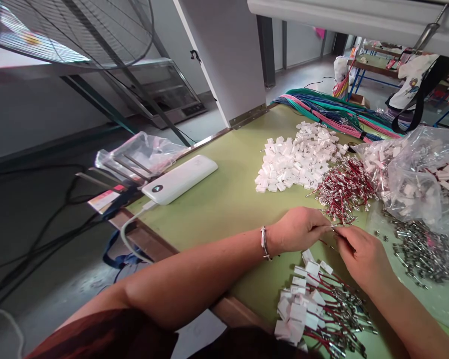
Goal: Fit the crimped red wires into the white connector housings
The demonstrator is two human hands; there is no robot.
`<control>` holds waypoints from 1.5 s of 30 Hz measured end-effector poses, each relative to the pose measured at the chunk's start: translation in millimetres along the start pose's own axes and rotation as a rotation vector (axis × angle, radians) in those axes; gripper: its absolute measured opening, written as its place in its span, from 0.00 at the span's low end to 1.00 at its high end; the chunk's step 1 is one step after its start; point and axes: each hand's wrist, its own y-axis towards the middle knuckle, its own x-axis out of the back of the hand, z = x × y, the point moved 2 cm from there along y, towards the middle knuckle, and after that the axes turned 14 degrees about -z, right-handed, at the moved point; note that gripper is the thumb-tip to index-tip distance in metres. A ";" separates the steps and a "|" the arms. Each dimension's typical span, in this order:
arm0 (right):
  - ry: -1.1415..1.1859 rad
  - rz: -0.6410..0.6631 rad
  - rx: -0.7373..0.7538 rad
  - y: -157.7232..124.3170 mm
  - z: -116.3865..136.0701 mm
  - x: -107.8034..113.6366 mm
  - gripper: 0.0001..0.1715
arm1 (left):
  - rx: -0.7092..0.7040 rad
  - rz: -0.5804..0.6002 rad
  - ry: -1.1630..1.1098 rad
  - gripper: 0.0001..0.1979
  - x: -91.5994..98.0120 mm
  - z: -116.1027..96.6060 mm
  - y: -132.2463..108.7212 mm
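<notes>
Head view, looking down past the person's forearms, gives me the whole green tabletop (232, 199) at a slant. The left hand (297, 230) reaches in from the left, a bracelet (264, 243) at its wrist, and the right hand (362, 252) comes up from the lower right. They meet at the fingertips, thumbs and forefingers pinched together on a thin red wire (327, 245), whose loose part hangs just below them over the green surface. The fingers cover the rest of it, so I can't make out what is on its end.

Just beyond the hands lies a tangled heap of short red wires (344, 187) with shiny metal ends, touching a broad pile of white connectors (297, 157) behind it. To the right sits a clear plastic bag (415, 169) with more white pieces inside, and nearer, small metal parts (424, 249) are spread on a clear sheet. Close to the person, below the hands, is a cluster of white housings (297, 309) with red leads running out to metal tips on the right.

Long teal, pink and blue cables (322, 112) lie along the far edge. Toward the left edge a white power bank (181, 179) rests with a cord (129, 242) plugged into its near end, and a fan (78, 30) stands beyond.
</notes>
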 end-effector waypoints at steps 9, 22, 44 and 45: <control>0.065 -0.042 -0.045 3.7 -2.7 5.2 0.11 | -0.008 0.012 0.059 0.13 -2.6 2.4 -1.7; 0.243 0.333 -0.518 10.2 -15.8 8.0 0.12 | -0.445 0.034 0.385 0.09 -8.9 -1.9 -3.0; -0.035 0.030 -0.194 6.5 -8.1 -4.6 0.11 | -0.502 -0.241 0.210 0.18 4.9 -2.8 1.3; -0.030 0.052 -0.176 5.3 -0.2 -7.5 0.12 | -0.512 -0.186 0.239 0.19 3.1 -3.3 1.0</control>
